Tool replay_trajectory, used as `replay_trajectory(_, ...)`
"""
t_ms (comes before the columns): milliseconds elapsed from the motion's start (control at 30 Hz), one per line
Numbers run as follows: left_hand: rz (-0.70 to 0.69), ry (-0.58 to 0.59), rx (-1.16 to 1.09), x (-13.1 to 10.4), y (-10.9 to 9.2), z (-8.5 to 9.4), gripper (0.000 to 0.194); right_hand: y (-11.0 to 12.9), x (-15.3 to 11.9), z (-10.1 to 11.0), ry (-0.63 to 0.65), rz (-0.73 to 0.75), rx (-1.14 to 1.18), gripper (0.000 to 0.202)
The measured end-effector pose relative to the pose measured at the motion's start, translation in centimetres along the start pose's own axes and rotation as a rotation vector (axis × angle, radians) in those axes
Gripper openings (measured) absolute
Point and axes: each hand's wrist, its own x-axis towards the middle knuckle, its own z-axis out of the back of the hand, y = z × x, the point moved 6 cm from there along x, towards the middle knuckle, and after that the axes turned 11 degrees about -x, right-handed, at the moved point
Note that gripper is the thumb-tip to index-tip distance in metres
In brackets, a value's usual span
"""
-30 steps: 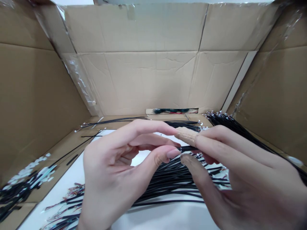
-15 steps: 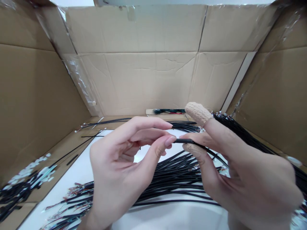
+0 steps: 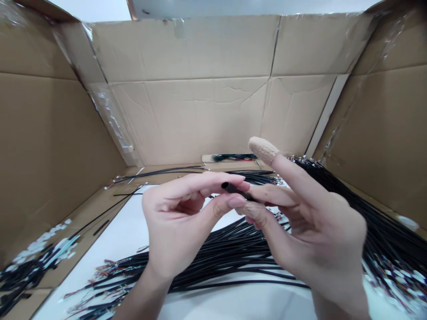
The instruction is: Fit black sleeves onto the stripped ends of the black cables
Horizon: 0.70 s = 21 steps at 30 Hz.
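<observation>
A short black tube, like a heat-shrink sleeve, is held up in front of me with its hollow end turned to the upper left. My left hand is closed, pinching the tube between thumb and fingertips. My right hand is closed too, its thumb and a finger gripping the tube's other end, which they mostly hide. Its index finger stands raised and wears a beige textured finger cot; the thumb is covered alike. Below both hands lies a bundle of black cables with stripped, coloured wire ends.
Cardboard walls enclose the white work surface on three sides. Thick black cables run along the right. Small white connectors and black pieces lie at the left. A dark green wire bundle rests at the back.
My right hand has moved left, close against my left hand. The black tube has tilted, so its open end now shows. The cable that trailed from the right fingers is hidden.
</observation>
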Motion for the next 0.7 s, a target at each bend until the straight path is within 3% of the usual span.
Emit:
replay_trajectory(100, 0.060, 0.008, -0.059, 0.1, 0.7, 0.2, 0.018, -0.8, 0.2, -0.7, 0.030, -0.092, 0.168, 0.072)
replay_trajectory(200, 0.057, -0.063, -0.084, 0.3, 1.0, 0.9, 0.014, -1.9, 0.3, -1.2, 0.068, -0.238, 0.319, 0.070)
replay_trajectory(267, 0.034, -0.115, -0.090, 0.6, 1.1, 1.4, 0.011, -2.8, 0.4, -1.6, 0.159, -0.366, 0.372, 0.066)
replay_trajectory(333, 0.007, -0.170, -0.119, 0.9, 1.2, 1.9, 0.008, -3.5, 0.6, -1.8, 0.299, -0.453, 0.371, 0.047)
replay_trajectory(433, -0.023, -0.272, -0.190, 1.3, 1.1, 2.7, 0.013, -3.8, 0.9, -1.7, 0.431, -0.432, 0.305, 0.008)
replay_trajectory(700, -0.028, -0.330, -0.232, 1.3, 1.1, 3.0, 0.018, -1.9, 0.7, -0.1, 0.074, -0.121, -0.032, 0.015)
